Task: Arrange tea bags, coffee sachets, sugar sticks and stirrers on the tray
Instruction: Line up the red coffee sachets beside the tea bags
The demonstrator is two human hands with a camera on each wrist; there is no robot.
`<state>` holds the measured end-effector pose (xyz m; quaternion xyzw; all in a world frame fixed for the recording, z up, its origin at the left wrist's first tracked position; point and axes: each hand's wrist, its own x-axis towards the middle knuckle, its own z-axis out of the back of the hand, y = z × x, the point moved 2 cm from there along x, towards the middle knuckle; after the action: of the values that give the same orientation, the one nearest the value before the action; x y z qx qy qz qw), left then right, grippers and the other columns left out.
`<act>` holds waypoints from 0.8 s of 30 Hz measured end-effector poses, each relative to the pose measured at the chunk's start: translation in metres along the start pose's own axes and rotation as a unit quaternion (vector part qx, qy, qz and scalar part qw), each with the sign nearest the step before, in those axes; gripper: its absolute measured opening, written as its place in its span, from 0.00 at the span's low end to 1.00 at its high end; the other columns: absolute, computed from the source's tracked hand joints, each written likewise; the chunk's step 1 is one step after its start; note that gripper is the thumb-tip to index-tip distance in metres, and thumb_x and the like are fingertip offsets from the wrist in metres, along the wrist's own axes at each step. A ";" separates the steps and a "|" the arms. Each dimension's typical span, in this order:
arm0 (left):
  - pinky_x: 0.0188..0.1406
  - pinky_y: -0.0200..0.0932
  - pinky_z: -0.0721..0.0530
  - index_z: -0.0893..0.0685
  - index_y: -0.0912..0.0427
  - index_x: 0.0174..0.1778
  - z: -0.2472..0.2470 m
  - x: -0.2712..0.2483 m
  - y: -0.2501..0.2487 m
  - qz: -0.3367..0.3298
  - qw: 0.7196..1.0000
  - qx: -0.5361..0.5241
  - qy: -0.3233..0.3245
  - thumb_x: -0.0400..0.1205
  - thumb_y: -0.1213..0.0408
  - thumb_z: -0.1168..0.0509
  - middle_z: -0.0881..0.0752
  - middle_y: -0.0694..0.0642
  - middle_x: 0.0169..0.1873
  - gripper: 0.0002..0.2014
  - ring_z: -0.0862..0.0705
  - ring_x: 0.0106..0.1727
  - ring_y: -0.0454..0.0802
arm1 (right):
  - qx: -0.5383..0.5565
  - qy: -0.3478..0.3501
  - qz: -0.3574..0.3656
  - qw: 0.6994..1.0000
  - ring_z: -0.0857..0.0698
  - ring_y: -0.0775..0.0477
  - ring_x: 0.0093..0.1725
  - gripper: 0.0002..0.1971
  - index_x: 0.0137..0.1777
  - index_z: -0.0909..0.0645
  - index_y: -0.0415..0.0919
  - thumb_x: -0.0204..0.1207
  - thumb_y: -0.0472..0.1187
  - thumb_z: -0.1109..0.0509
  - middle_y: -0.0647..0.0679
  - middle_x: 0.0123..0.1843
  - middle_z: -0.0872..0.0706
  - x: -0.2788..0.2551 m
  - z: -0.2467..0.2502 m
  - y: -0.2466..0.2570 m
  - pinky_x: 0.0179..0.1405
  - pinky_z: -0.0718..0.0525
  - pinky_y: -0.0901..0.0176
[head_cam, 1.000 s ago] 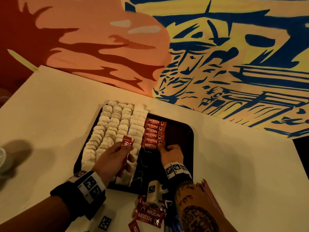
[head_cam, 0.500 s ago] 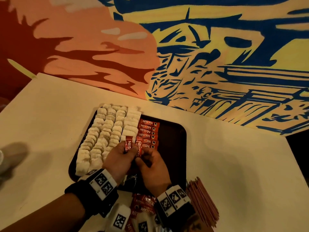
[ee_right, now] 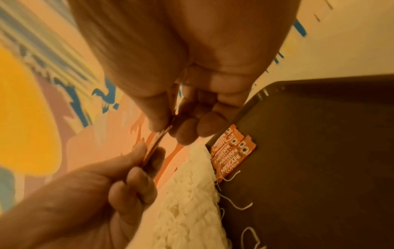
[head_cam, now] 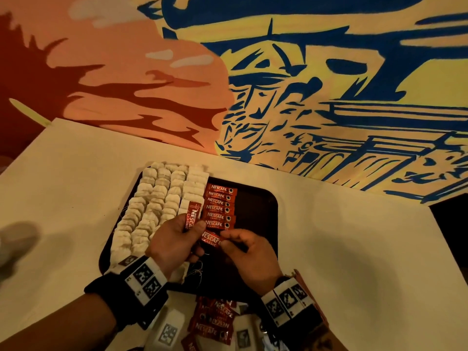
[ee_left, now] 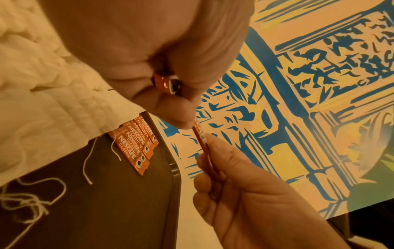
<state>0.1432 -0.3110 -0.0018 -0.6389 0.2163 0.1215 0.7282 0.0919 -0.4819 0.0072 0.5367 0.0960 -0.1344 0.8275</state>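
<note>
A dark tray (head_cam: pixel 255 211) holds rows of white tea bags (head_cam: pixel 157 198) on its left and a column of red coffee sachets (head_cam: pixel 219 209) beside them. My left hand (head_cam: pixel 192 229) pinches an upright coffee sachet (head_cam: pixel 193 215) over the tea bags. Just right of it, my right hand (head_cam: pixel 225 240) pinches a second sachet (head_cam: pixel 211 240) lying flat above the tray, below the column. The left wrist view shows that second sachet (ee_left: pixel 202 143) edge-on between the right hand's fingers (ee_left: pixel 211 168). In the right wrist view both hands meet at the sachets (ee_right: pixel 160 138).
Loose coffee sachets (head_cam: pixel 212 323) lie on the white table (head_cam: pixel 354 249) at its near edge, between my wrists. Tea-bag strings (ee_left: pixel 32 198) trail over the tray's bare floor. The tray's right half is bare. A painted wall rises behind the table.
My right hand left the sachet column, came to the left hand and now pinches a sachet beside it. The left hand kept its upright sachet.
</note>
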 end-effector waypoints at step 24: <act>0.15 0.36 0.34 0.16 0.63 0.48 0.061 0.032 0.024 0.101 0.989 -0.093 -0.048 0.89 0.53 0.43 0.20 0.55 0.25 0.18 0.30 0.19 0.46 | -0.117 -0.170 -0.212 0.955 0.14 0.42 0.58 0.16 0.51 0.18 0.49 0.73 0.58 0.23 0.47 0.59 0.11 0.186 -0.001 -0.026 0.51 0.23 0.58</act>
<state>0.1705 -0.2504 -0.0325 -0.6721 0.2326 0.2448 0.6589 0.2593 -0.5135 -0.0723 0.3728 0.0807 -0.3836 0.8410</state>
